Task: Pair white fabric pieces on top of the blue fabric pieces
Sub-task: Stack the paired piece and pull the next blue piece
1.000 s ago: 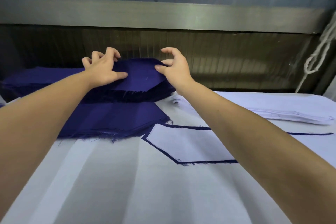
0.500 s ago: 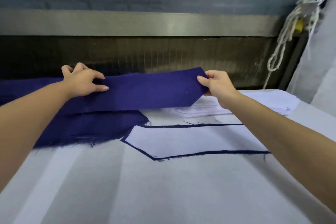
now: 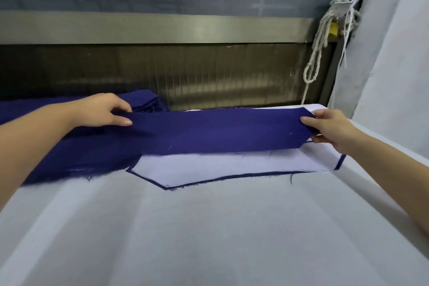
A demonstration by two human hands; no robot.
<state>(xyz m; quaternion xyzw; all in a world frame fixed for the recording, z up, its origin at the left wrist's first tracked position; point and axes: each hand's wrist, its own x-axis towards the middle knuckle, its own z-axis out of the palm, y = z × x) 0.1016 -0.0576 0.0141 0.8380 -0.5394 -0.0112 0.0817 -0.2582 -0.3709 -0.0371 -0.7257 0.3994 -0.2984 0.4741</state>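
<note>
Held piece: a long blue fabric piece, pointed at its right end, is stretched above the far middle of the white-covered table.
Long axis: left to right, crossways to the person and nearly level.
Direction from the hands: it lies between them. Each hand has one end, so neither is nearer.
Below it: a white fabric piece lies flat on a blue one, with only a thin blue border showing. The held piece covers its far edge. I cannot tell whether they touch.
Left hand: palm down, thumb on top, pinching the left end. The forearm reaches in from the lower left.
Right hand: pinching the pointed end, thumb above, fingers curled beneath.
Hands together: well apart, both clamped on the same piece.
Supplies: a blue stack lies under the left forearm, and a white stack, mostly hidden, lies just behind the right hand.
Coming move, as a judgement: both ends should go down together so that the piece lands flat and straight, ready for a white one.
</note>
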